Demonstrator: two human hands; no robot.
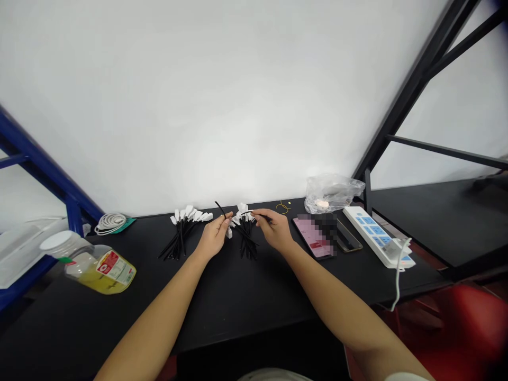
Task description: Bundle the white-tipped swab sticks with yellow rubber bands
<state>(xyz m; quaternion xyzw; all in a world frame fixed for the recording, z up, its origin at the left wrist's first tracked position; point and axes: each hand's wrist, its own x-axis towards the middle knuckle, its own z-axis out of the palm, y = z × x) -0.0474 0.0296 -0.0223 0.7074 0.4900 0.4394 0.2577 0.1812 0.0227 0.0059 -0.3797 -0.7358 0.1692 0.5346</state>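
My left hand (214, 235) is closed in a pinch on a thin black cord (219, 207), whose free end sticks up and to the left. Opposite it, my right hand (274, 228) pinches a thin black end (246, 212) between thumb and fingers. Whether both ends belong to one cord I cannot tell. Left of my left hand lies a fanned bundle of black cords with white tips (180, 233). A second such bundle (246, 241) lies between and just behind my hands, partly covered by them.
On the left are a clear jar of yellow contents (115, 272) and a coiled white cable (111, 222). To the right lie a pink-screened phone (311, 238), another phone (349, 238), a power strip (375, 235), a plastic bag (335, 191) and a yellow band (282, 208). A wall stands behind.
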